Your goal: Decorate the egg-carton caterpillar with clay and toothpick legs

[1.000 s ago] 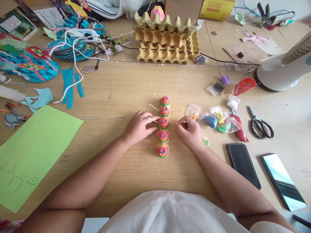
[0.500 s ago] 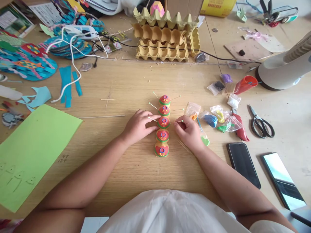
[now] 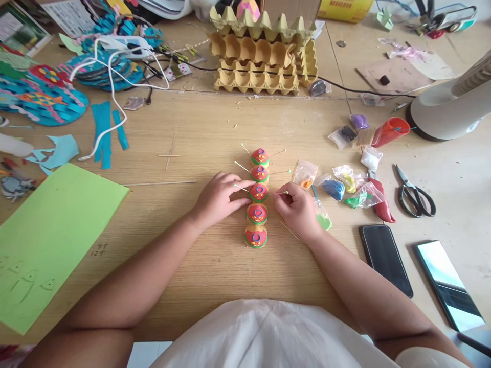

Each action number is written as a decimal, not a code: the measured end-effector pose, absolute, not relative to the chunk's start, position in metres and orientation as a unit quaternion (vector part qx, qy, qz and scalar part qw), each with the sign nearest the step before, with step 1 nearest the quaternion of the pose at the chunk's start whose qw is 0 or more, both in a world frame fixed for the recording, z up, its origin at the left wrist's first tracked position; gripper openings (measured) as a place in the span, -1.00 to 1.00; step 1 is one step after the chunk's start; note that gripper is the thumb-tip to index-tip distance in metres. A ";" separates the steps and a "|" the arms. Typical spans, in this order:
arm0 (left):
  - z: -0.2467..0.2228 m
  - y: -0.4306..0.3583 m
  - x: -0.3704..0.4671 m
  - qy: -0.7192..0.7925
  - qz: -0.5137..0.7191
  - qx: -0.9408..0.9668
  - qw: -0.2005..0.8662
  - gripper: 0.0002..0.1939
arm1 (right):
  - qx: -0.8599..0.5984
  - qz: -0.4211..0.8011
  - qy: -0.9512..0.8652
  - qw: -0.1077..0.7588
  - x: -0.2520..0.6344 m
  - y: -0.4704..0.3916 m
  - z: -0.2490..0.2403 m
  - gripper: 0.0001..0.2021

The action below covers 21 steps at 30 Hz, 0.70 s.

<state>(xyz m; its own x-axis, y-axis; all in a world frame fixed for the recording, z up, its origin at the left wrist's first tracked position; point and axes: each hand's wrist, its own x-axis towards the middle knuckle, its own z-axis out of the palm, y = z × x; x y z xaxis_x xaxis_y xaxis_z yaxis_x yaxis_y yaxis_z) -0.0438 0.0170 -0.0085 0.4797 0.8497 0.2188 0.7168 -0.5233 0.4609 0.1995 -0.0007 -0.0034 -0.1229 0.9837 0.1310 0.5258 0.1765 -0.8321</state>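
Observation:
A strip of egg carton cups point(image 3: 257, 214) runs down the middle of the table. Each cup has a red clay top, green rim and small yellow-and-blue face. Thin sticks with pale green tips poke out from both sides of the two far cups, and one from the left of the third. My left hand point(image 3: 218, 199) grips the third cup's left side with thumb and fingertips. On the opposite side, my right hand point(image 3: 298, 207) pinches a green-tipped toothpick point(image 3: 287, 192) whose inner end points at the same cup. Whether that end is inside the cup is too small to tell.
Loose toothpicks point(image 3: 290, 230) lie by my right wrist. Clay bags point(image 3: 333, 188), scissors point(image 3: 416, 191) and two phones point(image 3: 385, 260) are to the right. Egg cartons point(image 3: 257, 81) stand at the back. Green paper point(image 3: 65, 230) and a long stick point(image 3: 161, 182) are left.
The toothpick in my right hand has shifted very slightly down and left. My left hand stays on the cup. Otherwise the view has only tilted a little.

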 end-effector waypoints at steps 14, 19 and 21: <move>-0.007 0.018 -0.042 0.458 0.212 0.848 0.161 -0.61 | -0.559 0.312 -0.681 0.356 0.199 0.000 -0.006 -0.89; -0.008 0.018 -0.042 0.456 0.217 0.849 0.156 -0.60 | -0.544 0.286 -0.701 0.363 0.198 0.000 -0.009 -0.89; -0.008 0.018 -0.042 0.457 0.218 0.848 0.156 -0.60 | -0.537 0.279 -0.707 0.365 0.198 0.000 -0.010 -0.88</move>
